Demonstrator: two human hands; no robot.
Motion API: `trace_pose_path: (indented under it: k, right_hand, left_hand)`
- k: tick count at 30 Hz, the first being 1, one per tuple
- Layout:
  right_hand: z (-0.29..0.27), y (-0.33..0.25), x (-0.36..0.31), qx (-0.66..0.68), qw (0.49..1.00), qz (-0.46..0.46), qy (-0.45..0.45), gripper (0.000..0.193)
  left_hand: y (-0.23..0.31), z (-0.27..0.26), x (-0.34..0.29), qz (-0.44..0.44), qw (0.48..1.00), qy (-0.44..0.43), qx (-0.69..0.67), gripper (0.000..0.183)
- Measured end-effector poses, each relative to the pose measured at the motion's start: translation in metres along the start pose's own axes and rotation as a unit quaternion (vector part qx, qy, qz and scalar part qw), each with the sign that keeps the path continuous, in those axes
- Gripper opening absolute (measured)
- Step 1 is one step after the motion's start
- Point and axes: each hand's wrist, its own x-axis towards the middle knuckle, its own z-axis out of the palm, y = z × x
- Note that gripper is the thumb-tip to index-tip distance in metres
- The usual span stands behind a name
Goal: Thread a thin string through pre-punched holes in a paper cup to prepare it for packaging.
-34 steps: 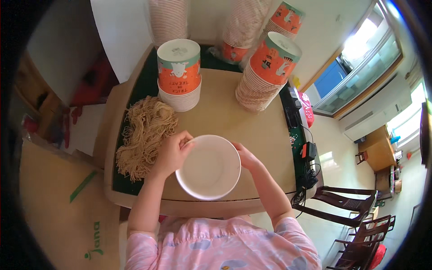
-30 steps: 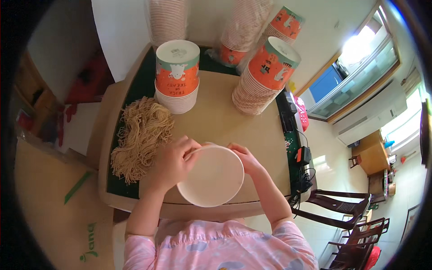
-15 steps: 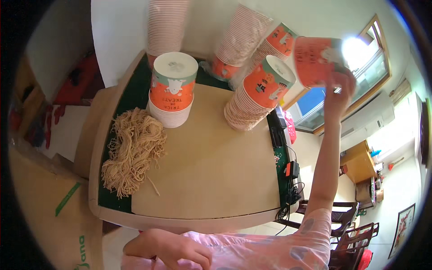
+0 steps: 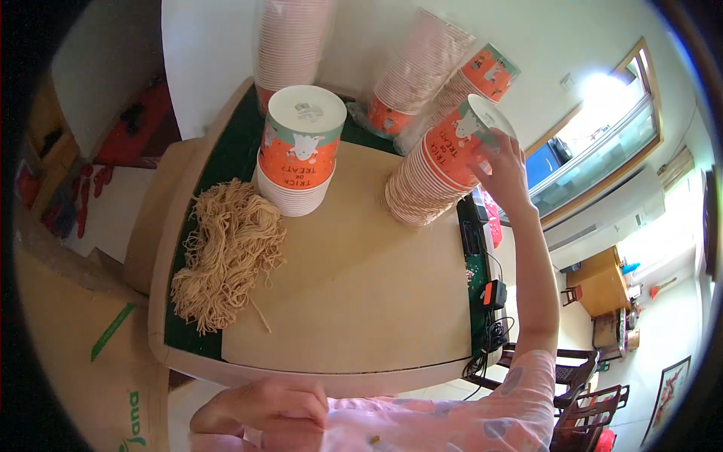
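My right hand (image 4: 503,169) grips the side of an orange and green paper bucket (image 4: 456,139). This bucket sits upside down on top of the leaning right-hand stack of nested paper buckets (image 4: 422,188), which have string at their rims. Low in front, by my body, my left hand (image 4: 275,407) hangs with its fingers curled in. It is slightly blurred and its palm is hidden. A shorter stack of upside-down paper buckets (image 4: 298,162) stands left of centre. Beside it lies a loose heap of beige strings (image 4: 230,256).
Tall plastic-wrapped stacks of buckets (image 4: 290,45) (image 4: 422,68) line the back wall. Black cables and an adapter (image 4: 493,294) lie along the table's right edge. A cardboard box (image 4: 90,339) stands at left, dark chairs (image 4: 572,377) at right. The board (image 4: 361,301) covers the tabletop's middle.
My right hand has come down and left, bringing the bucket from the air onto the right stack. My left hand has shifted slightly left, its fingers curling more.
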Motion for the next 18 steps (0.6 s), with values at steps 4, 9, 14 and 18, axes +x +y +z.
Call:
trace_pose_path:
  k: [4, 9, 14, 18]
  right_hand:
    - [0.001, -0.005, 0.000, 0.024, 0.999, 0.019, 0.019, 0.027]
    - [0.025, -0.053, 0.000, 0.229, 0.965, 0.007, 0.127, 0.019]
    - [0.128, -0.122, 0.002, 0.452, 0.885, 0.101, -0.047, 0.014]
    - [0.206, -0.156, 0.007, 0.630, 0.738, 0.211, -0.119, 0.018]
  left_hand:
    - [-0.034, 0.002, 0.000, -0.056, 0.995, 0.042, 0.077, 0.016]
    - [-0.069, -0.066, 0.015, -0.170, 0.917, 0.307, 0.187, 0.011]
    - [-0.106, -0.168, 0.046, -0.142, 0.846, 0.477, 0.190, 0.016]
    - [-0.131, -0.230, 0.065, -0.209, 0.798, 0.539, 0.171, 0.022]
